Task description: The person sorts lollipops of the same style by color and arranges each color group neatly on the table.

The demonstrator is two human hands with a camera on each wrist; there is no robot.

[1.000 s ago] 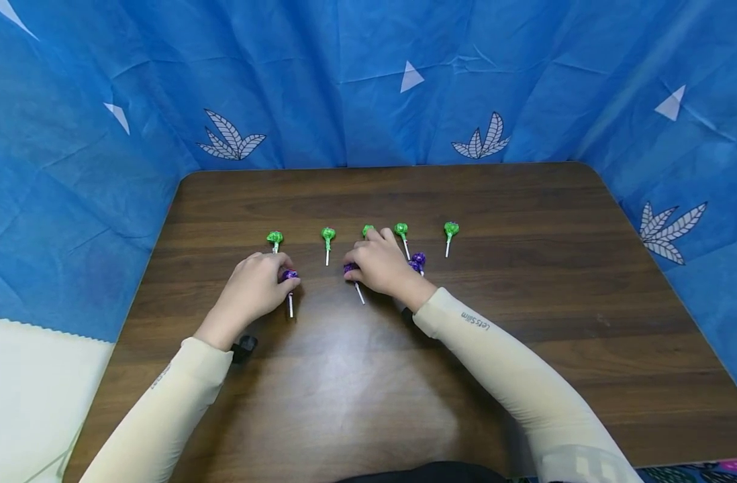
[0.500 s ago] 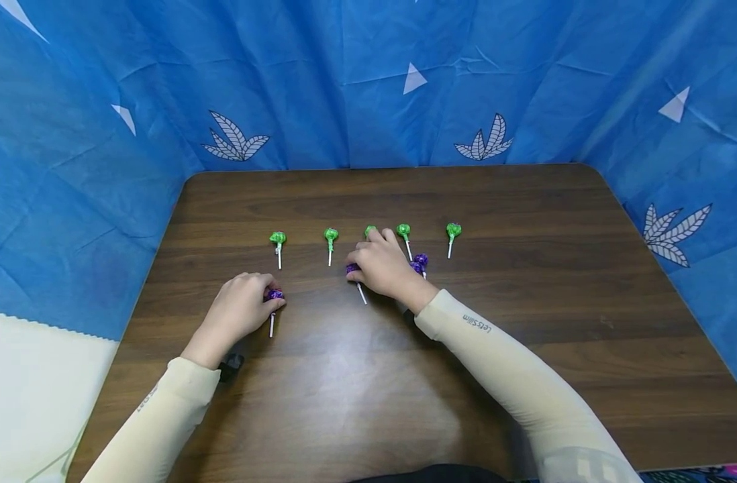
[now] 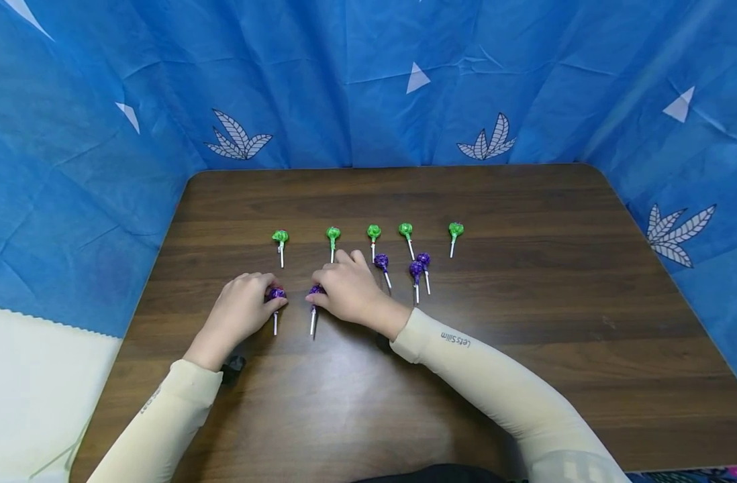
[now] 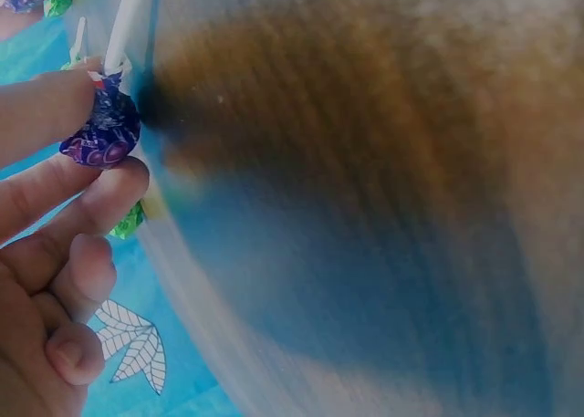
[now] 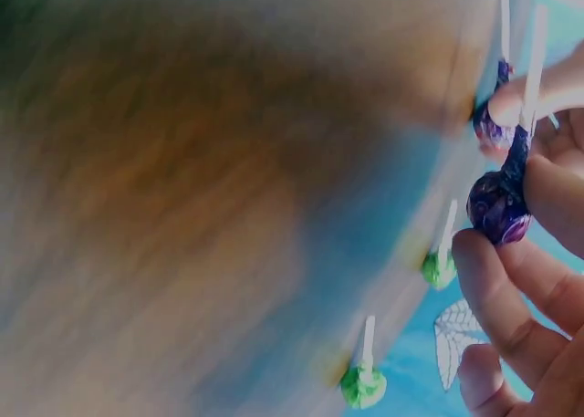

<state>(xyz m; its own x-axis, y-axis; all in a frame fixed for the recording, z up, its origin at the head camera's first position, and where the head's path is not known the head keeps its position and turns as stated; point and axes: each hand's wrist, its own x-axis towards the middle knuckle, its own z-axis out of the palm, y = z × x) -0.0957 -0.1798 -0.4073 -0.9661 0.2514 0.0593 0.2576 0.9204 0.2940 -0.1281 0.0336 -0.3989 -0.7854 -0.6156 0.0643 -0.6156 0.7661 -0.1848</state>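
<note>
With thumb and fingers, my left hand (image 3: 238,305) pinches the head of a purple-wrapped lollipop (image 4: 102,125), its white stick pointing toward me in the head view. To the right of it, my right hand (image 3: 349,288) pinches a second purple lollipop (image 5: 499,205) by the wrapped head. Three more purple lollipops lie right of that hand: a lone one (image 3: 381,261) and a close pair, the front one (image 3: 416,270) beside the rear one (image 3: 425,259). Behind the hands runs a row of several green lollipops (image 3: 374,232), sticks toward me.
The brown wooden table (image 3: 525,322) carries everything. A blue curtain (image 3: 368,87) with leaf prints hangs along its back and sides. A white cloth (image 3: 36,389) is at the left edge.
My left hand has drawn its purple lollipop back toward me and left. My right hand has carried its purple lollipop left and nearer, uncovering the middle green lollipop and a purple one.
</note>
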